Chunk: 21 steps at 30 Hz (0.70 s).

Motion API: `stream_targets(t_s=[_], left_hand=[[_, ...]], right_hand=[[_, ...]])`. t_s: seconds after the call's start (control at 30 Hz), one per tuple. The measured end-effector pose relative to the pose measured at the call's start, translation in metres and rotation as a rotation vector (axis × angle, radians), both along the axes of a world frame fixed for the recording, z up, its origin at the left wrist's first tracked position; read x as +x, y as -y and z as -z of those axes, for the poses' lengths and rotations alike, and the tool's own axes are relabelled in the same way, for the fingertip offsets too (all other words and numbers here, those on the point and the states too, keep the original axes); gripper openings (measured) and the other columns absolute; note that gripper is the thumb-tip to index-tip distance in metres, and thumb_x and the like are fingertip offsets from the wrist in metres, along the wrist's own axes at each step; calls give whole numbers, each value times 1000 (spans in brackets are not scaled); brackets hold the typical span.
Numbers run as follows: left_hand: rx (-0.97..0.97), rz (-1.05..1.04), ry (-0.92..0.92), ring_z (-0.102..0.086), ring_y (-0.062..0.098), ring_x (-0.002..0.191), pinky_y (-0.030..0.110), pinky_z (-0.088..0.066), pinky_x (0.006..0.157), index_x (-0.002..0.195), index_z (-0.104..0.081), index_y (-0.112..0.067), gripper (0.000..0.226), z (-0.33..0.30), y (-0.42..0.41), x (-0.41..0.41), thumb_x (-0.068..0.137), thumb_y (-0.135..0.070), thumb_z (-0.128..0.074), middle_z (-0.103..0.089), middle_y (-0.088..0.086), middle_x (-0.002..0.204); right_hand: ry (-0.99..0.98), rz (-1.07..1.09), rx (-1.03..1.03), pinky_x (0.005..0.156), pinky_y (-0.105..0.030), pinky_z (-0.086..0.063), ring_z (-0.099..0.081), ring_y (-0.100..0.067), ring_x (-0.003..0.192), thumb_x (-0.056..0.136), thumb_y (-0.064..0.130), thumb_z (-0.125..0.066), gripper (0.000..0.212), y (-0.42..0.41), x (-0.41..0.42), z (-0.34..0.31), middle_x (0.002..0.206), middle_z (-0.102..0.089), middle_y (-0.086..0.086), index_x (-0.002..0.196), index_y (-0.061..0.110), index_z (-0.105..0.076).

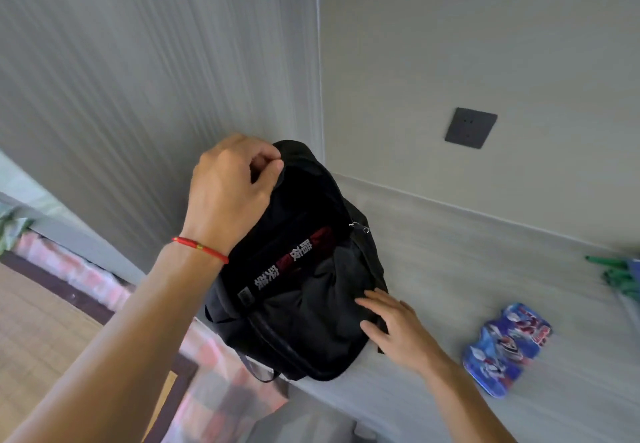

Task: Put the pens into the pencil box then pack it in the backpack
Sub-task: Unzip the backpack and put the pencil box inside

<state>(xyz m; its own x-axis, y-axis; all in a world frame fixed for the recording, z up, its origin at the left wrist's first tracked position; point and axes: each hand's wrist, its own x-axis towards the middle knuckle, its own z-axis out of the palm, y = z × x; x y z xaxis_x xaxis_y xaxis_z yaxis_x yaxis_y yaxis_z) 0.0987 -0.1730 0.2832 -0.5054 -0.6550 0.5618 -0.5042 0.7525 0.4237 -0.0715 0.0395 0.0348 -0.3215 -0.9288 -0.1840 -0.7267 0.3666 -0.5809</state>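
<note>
At the corner where the desk (450, 269) meets two walls, one black backpack (301, 304) stands against the wall with its main compartment unzipped. The left hand (232, 186), a red cord bracelet (201, 248) at its wrist, pinches the upper rim of the opening between thumb and curled fingers (266, 158) and draws it up and back; the likely purpose is to keep the mouth wide so that something can be dropped in. The right hand (394, 325) lies with straight, slightly spread fingers on the lower front of the bag and grips nothing; it appears to press the fabric down so the bag does not slide or fold while the top is pulled. A metal zipper pull (360, 228) hangs at the right edge of the opening. Inside, a dark strip with white characters and red patches (284, 266) runs across the compartment; whether it is a lining label or a separate item cannot be told.

One pencil box (509, 345), blue with printed figures, lies flat on the desk to the right of the bag, well apart from it and touched by neither hand. Its lid looks closed, though motion blur leaves this uncertain, and no loose pens are visible. Judged from this, the packing step is not yet done.

Count: one backpack, one pencil box, two hands, one dark wall socket (471, 127), and a green item (620, 276) cut off at the right edge.
</note>
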Motion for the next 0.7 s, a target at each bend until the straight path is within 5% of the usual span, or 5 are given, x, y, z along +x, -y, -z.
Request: stream_targets(t_s=[0.1, 0.2, 0.37, 0.53, 0.7], left_hand=[[-210, 182, -58, -58, 13, 84, 30, -51, 75, 95, -72, -19, 9, 5, -24, -12, 88, -18, -69, -64, -5, 92], [-246, 445, -36, -59, 17, 90, 34, -50, 79, 98, -72, -17, 10, 27, -55, -32, 90, -16, -66, -66, -3, 97], [297, 634, 100, -59, 7, 91, 27, -52, 80, 102, -71, -22, 20, 89, -101, -60, 86, -11, -67, -64, -10, 100], [583, 673, 236, -60, 8, 91, 30, -53, 80, 105, -69, -27, 29, 139, -134, -83, 85, -7, -64, -64, -9, 99], [666, 656, 242, -63, 10, 91, 33, -55, 81, 105, -70, -20, 33, 153, -145, -100, 85, 2, -56, -68, -4, 103]], right_hand=[[86, 86, -147, 118, -26, -31, -37, 1, 144, 99, 31, -59, 35, -8, 5, -4, 149, -50, 18, 134, 36, -62], [176, 302, -363, 97, -12, -46, -62, 5, 115, 95, 16, -64, 25, -24, 1, -16, 121, -69, 23, 109, 32, -75], [149, 638, -281, 88, -25, -54, -70, -9, 99, 93, 6, -62, 21, -60, -38, -6, 102, -76, 10, 100, 21, -75], [72, 1034, 81, 111, -51, -36, -39, -41, 136, 89, 23, -69, 46, -96, -80, 45, 142, -46, -23, 132, 11, -57], [82, 1090, 304, 115, -65, -18, 6, -49, 150, 79, 36, -77, 92, -92, -92, 80, 162, 4, -30, 152, 18, -23]])
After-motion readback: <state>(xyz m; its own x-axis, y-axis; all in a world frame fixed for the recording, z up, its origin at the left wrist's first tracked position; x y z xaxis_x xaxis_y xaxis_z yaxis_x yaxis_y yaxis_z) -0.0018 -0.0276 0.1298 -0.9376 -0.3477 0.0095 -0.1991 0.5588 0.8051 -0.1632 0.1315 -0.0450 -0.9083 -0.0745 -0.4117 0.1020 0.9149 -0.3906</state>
